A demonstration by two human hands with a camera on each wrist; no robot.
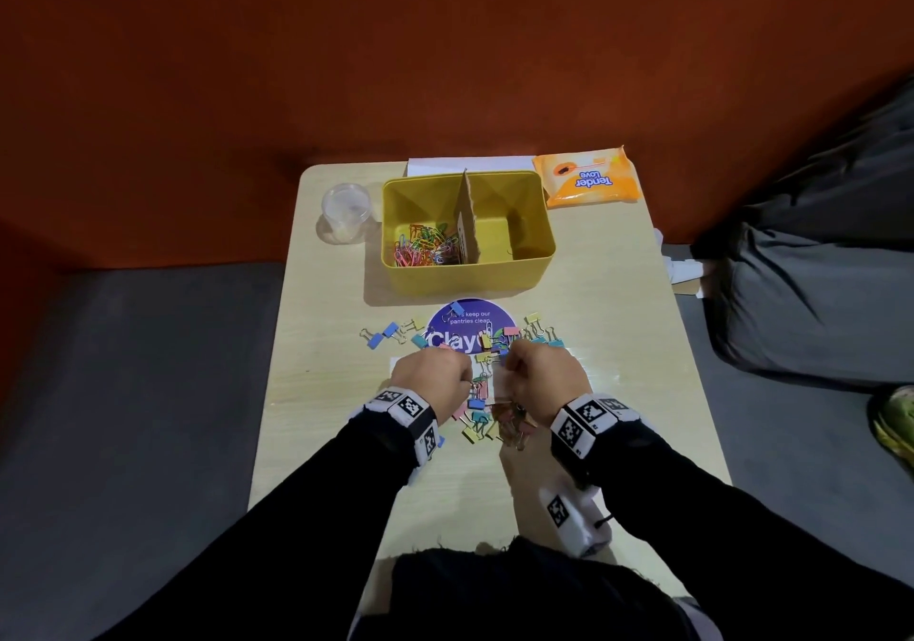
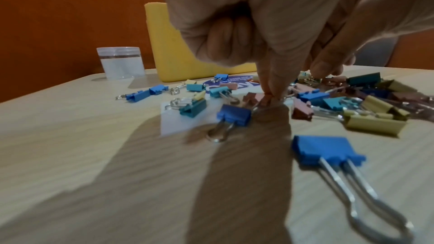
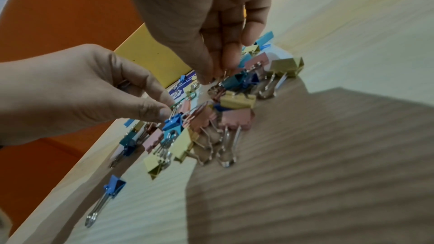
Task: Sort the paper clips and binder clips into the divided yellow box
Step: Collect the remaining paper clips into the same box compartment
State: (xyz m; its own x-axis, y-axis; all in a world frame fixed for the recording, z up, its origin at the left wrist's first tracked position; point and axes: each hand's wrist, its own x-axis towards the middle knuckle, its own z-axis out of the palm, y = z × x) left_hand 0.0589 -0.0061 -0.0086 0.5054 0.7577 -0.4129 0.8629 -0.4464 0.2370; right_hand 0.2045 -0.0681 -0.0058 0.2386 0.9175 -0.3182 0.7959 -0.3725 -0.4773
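The yellow box (image 1: 465, 277) stands at the table's far middle, split by a cardboard divider (image 1: 467, 222). Colourful paper clips (image 1: 428, 247) fill its left compartment; the right one looks almost bare. Binder clips (image 1: 482, 420) in blue, teal, pink and yellow lie scattered in front of the box. My left hand (image 2: 270, 95) hovers over the pile, thumb and forefinger pinching a small clip beside a pink binder clip (image 2: 254, 97). My right hand (image 3: 218, 76) pinches the wire handle of a teal binder clip (image 3: 234, 81), just right of the left hand (image 3: 168, 109).
A clear plastic jar (image 1: 346, 212) stands left of the box, an orange wipes pack (image 1: 588, 178) at its back right. A purple round sticker (image 1: 467, 324) lies under some clips. Someone's grey-trousered leg (image 1: 791, 269) is beside the table's right edge.
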